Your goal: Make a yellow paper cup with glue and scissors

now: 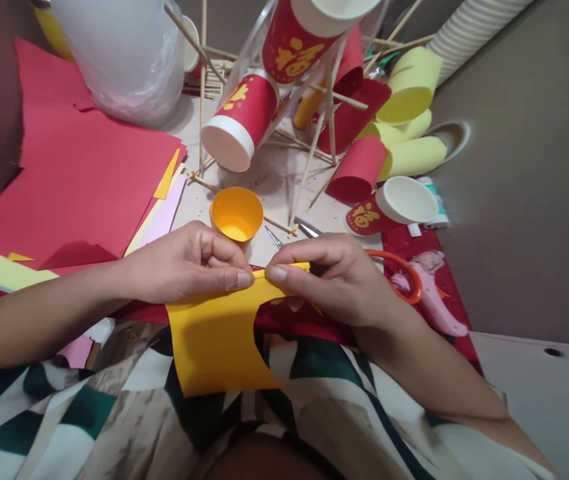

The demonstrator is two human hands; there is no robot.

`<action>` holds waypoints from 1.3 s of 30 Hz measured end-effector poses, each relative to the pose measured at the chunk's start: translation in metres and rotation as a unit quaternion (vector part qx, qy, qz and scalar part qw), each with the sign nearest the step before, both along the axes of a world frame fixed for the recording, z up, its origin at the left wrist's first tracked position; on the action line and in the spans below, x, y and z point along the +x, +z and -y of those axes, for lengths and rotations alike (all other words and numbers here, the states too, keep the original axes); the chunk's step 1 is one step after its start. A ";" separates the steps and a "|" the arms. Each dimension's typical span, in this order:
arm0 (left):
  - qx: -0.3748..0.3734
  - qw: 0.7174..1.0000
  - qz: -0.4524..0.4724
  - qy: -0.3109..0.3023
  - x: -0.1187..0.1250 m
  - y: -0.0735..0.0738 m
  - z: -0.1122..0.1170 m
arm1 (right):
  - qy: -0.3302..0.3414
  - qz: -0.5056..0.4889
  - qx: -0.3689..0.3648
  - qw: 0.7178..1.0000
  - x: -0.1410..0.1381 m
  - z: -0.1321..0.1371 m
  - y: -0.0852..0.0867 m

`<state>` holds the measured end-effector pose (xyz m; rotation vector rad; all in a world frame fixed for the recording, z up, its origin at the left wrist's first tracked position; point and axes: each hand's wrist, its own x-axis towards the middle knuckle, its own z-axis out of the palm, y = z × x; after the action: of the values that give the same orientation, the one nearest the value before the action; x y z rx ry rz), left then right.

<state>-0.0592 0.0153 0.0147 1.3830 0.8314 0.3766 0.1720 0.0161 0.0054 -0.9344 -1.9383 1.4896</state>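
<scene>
A cut piece of orange-yellow paper (214,337) hangs over my lap, held by its top edge. My left hand (187,263) pinches the upper left part of that edge with thumb and fingers closed. My right hand (329,273) pinches the narrow upper right strip of the same paper, thumb pressed on top. The two thumbs nearly meet at the middle. Just behind my left hand stands a small orange paper cup (235,215), open end toward me.
Red card sheets (79,180) lie stacked at left under a clear plastic bag (124,53). Behind stands a frame of wooden sticks (314,147) with red printed cups (239,120) and red and yellow paper rolls (404,133). Orange-handled scissors (404,277) and a pink glue gun (434,293) lie at right.
</scene>
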 end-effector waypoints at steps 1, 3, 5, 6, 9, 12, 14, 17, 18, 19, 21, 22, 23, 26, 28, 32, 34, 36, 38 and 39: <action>0.004 1.000 -0.001 -0.002 -0.001 0.000 -0.001 | -0.007 -0.001 0.006 1.000 0.000 0.000 0.001; 0.016 1.000 -0.003 -0.007 -0.002 0.001 -0.003 | -0.020 -0.009 0.011 1.000 0.001 0.000 0.002; 0.029 0.999 -0.004 -0.012 -0.002 0.003 -0.004 | -0.031 -0.015 0.013 0.999 0.002 0.001 0.003; 0.035 0.999 -0.005 -0.012 -0.002 0.003 -0.004 | -0.032 -0.015 0.012 0.999 0.003 0.001 0.004; 0.044 0.999 -0.006 0.002 0.000 0.004 -0.002 | -0.038 -0.014 -0.001 0.999 0.004 0.001 0.004; 0.046 0.999 -0.009 0.014 0.001 0.003 -0.001 | -0.039 -0.019 -0.009 0.999 0.005 0.000 0.004; 0.039 0.999 -0.009 0.006 -0.001 0.003 -0.002 | -0.045 -0.022 -0.008 0.999 0.006 0.001 0.004; 0.019 1.000 -0.002 0.002 -0.004 0.003 -0.005 | -0.079 -0.030 -0.024 0.996 0.008 0.002 0.004; 0.015 1.000 0.000 0.005 -0.005 0.003 -0.005 | -0.089 -0.034 -0.030 0.995 0.008 0.003 0.005; 0.014 1.000 0.001 0.010 -0.006 0.003 -0.006 | -0.096 -0.038 -0.034 0.994 0.009 0.003 0.005; 0.017 1.000 0.000 0.018 -0.006 0.004 -0.006 | -0.097 -0.041 -0.035 0.994 0.009 0.004 0.007; 0.019 1.000 -0.003 0.020 -0.006 0.004 -0.005 | -0.092 -0.040 -0.032 0.994 0.009 0.004 0.008; 0.021 1.000 -0.006 0.021 -0.006 0.004 -0.005 | -0.087 -0.039 -0.029 0.995 0.008 0.005 0.008; 0.030 0.999 -0.007 0.017 -0.006 0.004 -0.006 | -0.082 -0.034 -0.018 0.996 0.008 0.006 0.009; 0.030 0.999 -0.006 0.017 -0.007 0.004 -0.007 | -0.096 -0.039 -0.014 0.995 0.010 0.006 0.009; 0.023 0.999 -0.016 0.031 -0.008 0.006 -0.007 | -0.098 -0.051 -0.012 0.994 0.016 0.001 0.007; 0.020 0.999 -0.013 0.042 -0.007 0.007 -0.006 | -0.086 -0.051 0.000 0.995 0.017 -0.001 0.007; 0.016 0.998 -0.001 0.053 -0.006 0.007 -0.004 | -0.095 -0.055 0.016 0.994 0.017 -0.001 0.007; 0.013 0.998 0.011 0.064 -0.006 0.008 -0.004 | -0.108 -0.060 0.024 0.992 0.016 0.000 0.007; 0.010 0.998 0.014 0.066 -0.006 0.008 -0.004 | -0.112 -0.061 0.025 0.992 0.017 0.000 0.007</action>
<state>-0.0652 0.0196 0.0227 1.3415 0.9014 0.5057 0.1889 0.0161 0.0127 -0.9794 -1.7151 1.3307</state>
